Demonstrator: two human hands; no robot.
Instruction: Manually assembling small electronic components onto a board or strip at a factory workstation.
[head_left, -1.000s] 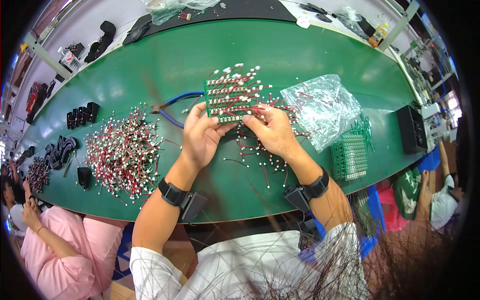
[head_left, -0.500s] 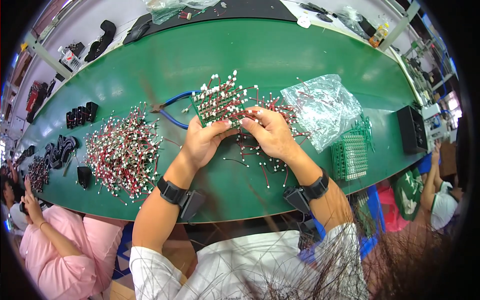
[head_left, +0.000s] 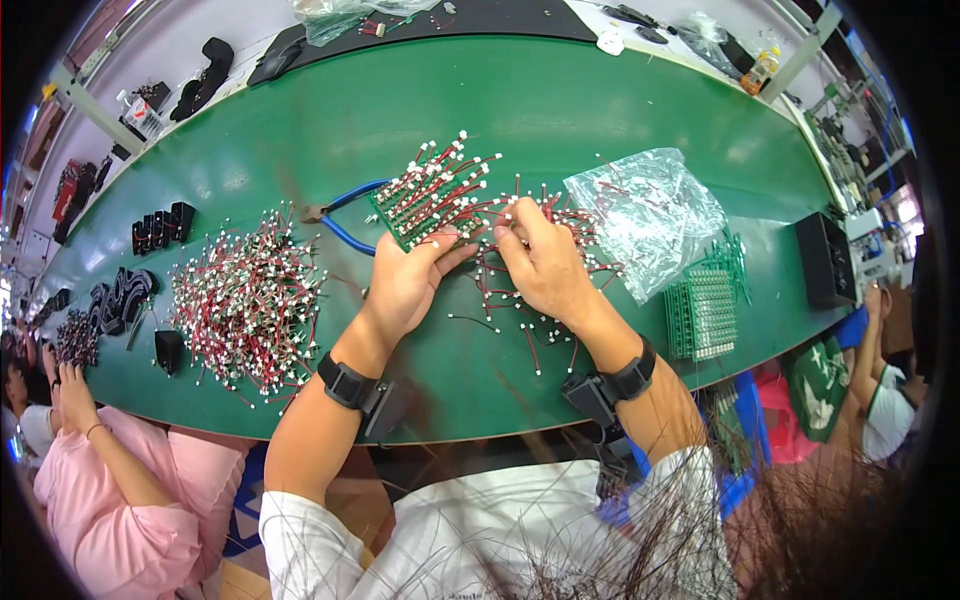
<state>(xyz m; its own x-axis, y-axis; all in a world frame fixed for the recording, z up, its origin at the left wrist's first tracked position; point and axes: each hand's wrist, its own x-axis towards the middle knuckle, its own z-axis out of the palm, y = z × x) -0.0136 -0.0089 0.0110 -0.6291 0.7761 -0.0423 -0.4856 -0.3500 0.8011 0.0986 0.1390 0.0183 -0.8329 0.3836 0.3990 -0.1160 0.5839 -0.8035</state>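
Left hand point(head_left: 405, 280) grips the near edge of a green circuit board point(head_left: 425, 205), thumb on top and fingers curled underneath, holding it just above the middle of the table. Short red wires with white plugs stand up across the board's face. Its long axis runs on a slant — low at the near left, rising toward the far right — and the wired face tilts up toward the camera.

Right hand point(head_left: 545, 265) lies just beside the board's right end, palm down, fingers bent and pinched among the loose red wires point(head_left: 530, 320) scattered under it; whether it actually holds one I cannot tell. Both forearms come up from the lower edge and angle inward, each with a black wrist strap point(head_left: 345, 385).

Blue-handled cutters point(head_left: 345, 215) lie just behind the board on the left. Further left sits a big heap of red wires point(head_left: 245, 305). To the right are a crumpled clear plastic bag point(head_left: 645, 215), then a stack of bare green boards point(head_left: 700, 315), then a black box point(head_left: 825, 260) near the table edge.

All of it rests on a green table point(head_left: 560, 100) that bends with the lens — black parts point(head_left: 160, 230) line its left end. Another person in a pink garment point(head_left: 130, 510) sits at the lower left.
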